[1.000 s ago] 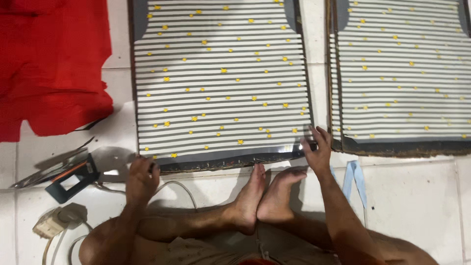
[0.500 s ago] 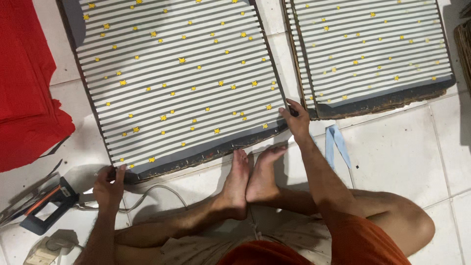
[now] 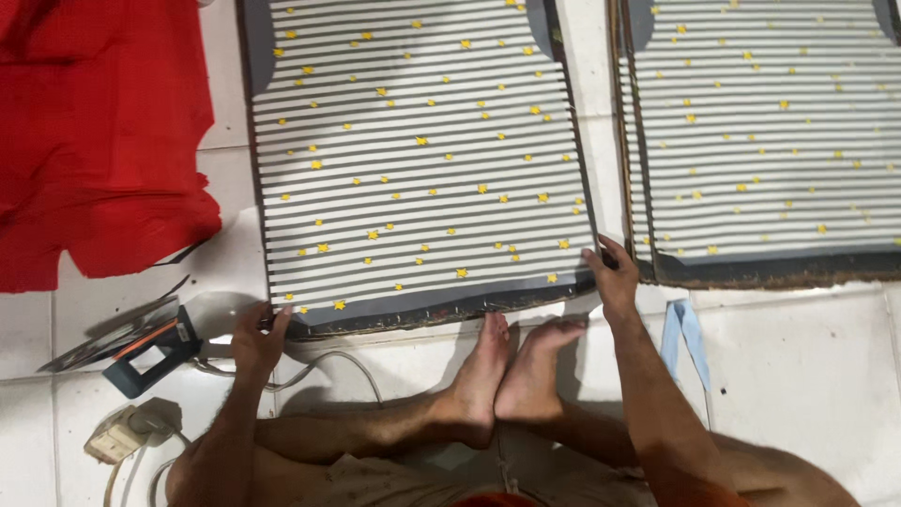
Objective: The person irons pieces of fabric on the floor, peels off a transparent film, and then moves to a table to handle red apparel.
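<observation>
Nearest me I see crossed legs and bare feet [image 3: 511, 376] on a white tiled floor [image 3: 807, 366]. My left hand [image 3: 255, 340] has its fingers curled round the near left corner of a striped, star-dotted panel [image 3: 422, 160]; my right hand [image 3: 612, 282] pinches its near right corner. The panel lies flat on the floor. Left of it sit an iron [image 3: 141, 352] and a plug [image 3: 117, 434]. Farther off, red cloth [image 3: 94, 131] and a second panel [image 3: 770, 131].

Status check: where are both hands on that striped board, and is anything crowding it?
Left hand grips striped board at near-left corner. Right hand grips near-right corner. Second striped board close on right; feet at near edge; iron beside left hand.
</observation>
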